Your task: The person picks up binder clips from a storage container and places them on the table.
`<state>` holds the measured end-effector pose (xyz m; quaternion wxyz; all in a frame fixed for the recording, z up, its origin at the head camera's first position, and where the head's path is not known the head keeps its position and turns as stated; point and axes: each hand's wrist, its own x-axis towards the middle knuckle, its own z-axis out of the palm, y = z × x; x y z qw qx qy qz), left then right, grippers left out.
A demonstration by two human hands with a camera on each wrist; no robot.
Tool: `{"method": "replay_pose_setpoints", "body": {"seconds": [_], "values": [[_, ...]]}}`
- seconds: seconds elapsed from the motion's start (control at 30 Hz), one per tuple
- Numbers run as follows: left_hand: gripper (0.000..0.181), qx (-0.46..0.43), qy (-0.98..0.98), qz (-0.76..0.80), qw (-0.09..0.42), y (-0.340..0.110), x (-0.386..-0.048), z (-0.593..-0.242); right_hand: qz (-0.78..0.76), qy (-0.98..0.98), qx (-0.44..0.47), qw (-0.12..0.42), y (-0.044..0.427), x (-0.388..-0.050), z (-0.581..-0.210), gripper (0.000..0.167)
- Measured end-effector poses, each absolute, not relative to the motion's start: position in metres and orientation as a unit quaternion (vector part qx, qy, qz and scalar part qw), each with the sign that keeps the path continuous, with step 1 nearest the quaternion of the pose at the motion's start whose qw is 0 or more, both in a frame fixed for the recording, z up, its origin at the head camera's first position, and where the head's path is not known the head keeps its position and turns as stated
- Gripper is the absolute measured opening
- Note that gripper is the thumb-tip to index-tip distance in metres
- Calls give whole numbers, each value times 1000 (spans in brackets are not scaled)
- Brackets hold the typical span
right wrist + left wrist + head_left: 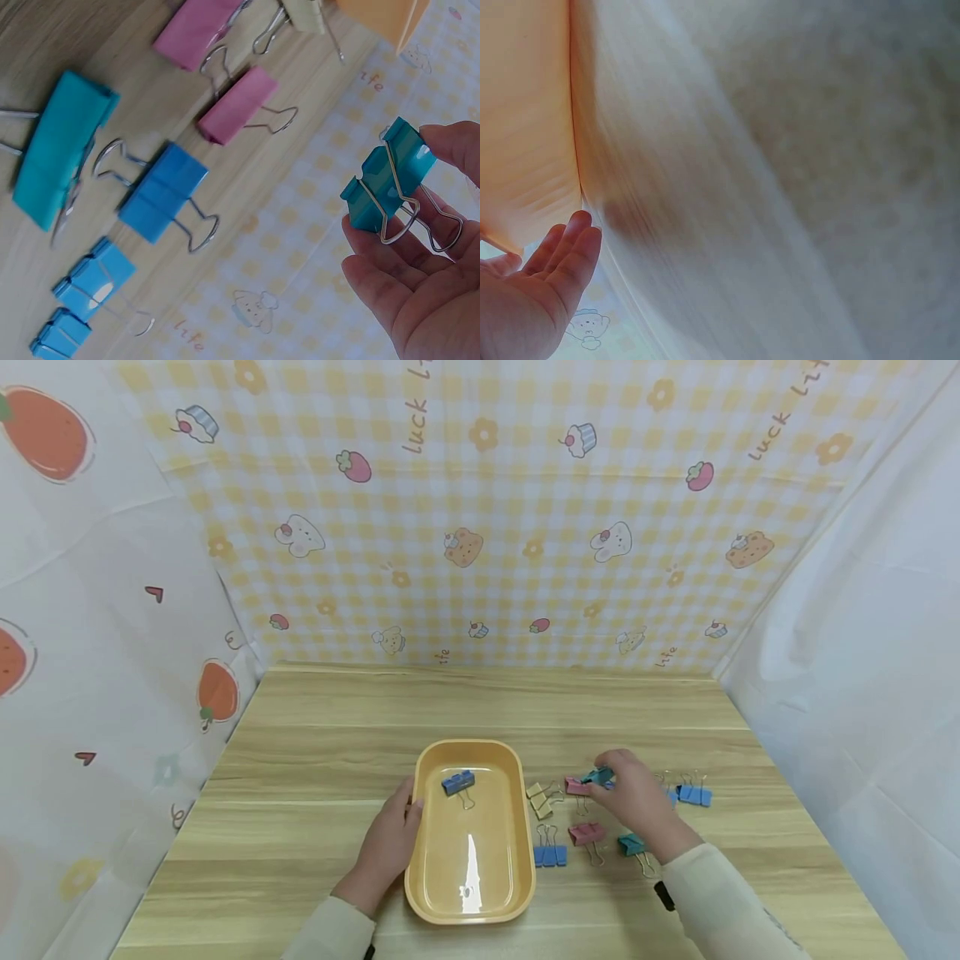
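Observation:
My right hand [637, 797] pinches a teal binder clip [394, 176] between thumb and fingers, raised off the table in the right wrist view. Below and around it lie a pink binder clip [576, 787] and a blue binder clip [163, 193]. My left hand [390, 835] lies against the left side of a yellow-orange tray [438, 868], its fingers fairly straight in the left wrist view. Inside the tray, toward its far end, is a dark blue binder clip [458, 783] with a wire handle sticking out.
Right of the tray lie a pale yellow clip [540, 802], a blue clip [550, 856], another pink clip [587, 834] and a second teal clip [632, 844]. More blue clips [694, 795] lie farther right. A patterned cloth [495, 585] hangs behind the wooden table [322, 718].

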<state>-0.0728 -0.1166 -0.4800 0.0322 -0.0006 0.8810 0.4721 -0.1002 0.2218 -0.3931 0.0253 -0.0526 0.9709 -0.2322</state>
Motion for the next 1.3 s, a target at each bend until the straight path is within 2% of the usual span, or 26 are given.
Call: {"method": "replay_pose_setpoints", "body": {"seconds": [1.3], "values": [[51,5,886,461,35,-117,-74,-481,-183,983,-7,17,288,-83,-392,41]]}}
